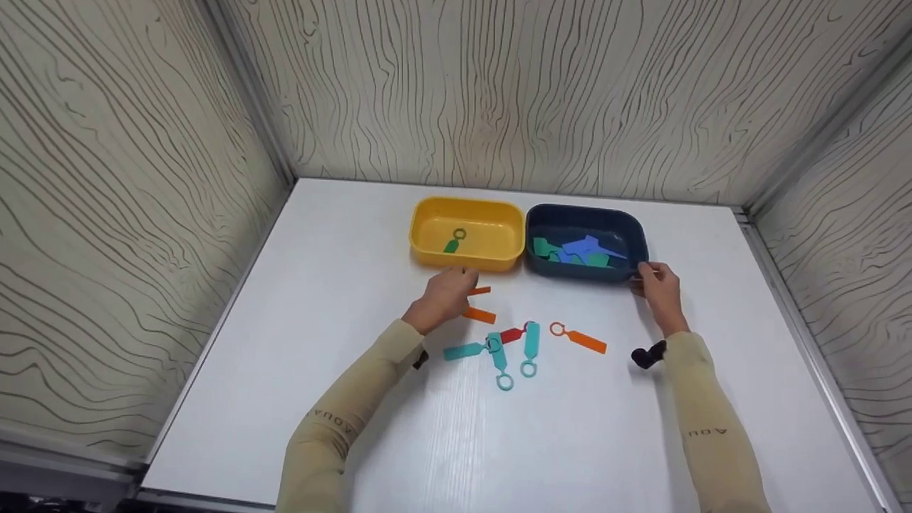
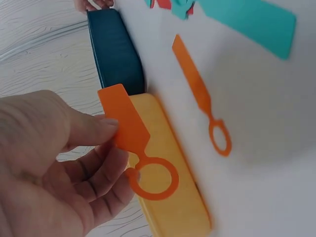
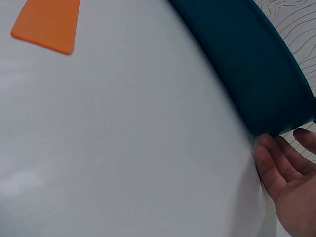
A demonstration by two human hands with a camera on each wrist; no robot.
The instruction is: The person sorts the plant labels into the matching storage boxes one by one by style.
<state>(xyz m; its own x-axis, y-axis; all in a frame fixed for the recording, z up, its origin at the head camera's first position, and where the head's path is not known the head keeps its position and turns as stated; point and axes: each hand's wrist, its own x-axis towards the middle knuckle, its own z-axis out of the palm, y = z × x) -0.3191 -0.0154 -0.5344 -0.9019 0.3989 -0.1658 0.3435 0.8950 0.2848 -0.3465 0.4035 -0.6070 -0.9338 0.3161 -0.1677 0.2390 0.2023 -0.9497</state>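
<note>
My left hand [image 1: 443,296] pinches an orange ring-ended tag [image 2: 123,118] between thumb and fingers, in front of the yellow bin [image 1: 467,260]. A second orange tag [image 1: 479,315] lies on the table just below that hand. The fingers of my right hand [image 1: 662,292] touch the near right corner of the dark blue bin [image 1: 584,273]; the right wrist view shows them against its outer wall. Inside the yellow bin lies a green tag [image 1: 452,246]. Several blue tags [image 1: 581,246] and green tags [image 1: 545,248] are heaped in the dark blue bin.
Near the middle of the white table [image 1: 570,427] lie several turquoise tags [image 1: 531,342], a red tag [image 1: 510,335] partly under them, and another orange tag [image 1: 587,342]. The two bins stand side by side, before a wood-patterned back wall [image 1: 484,92].
</note>
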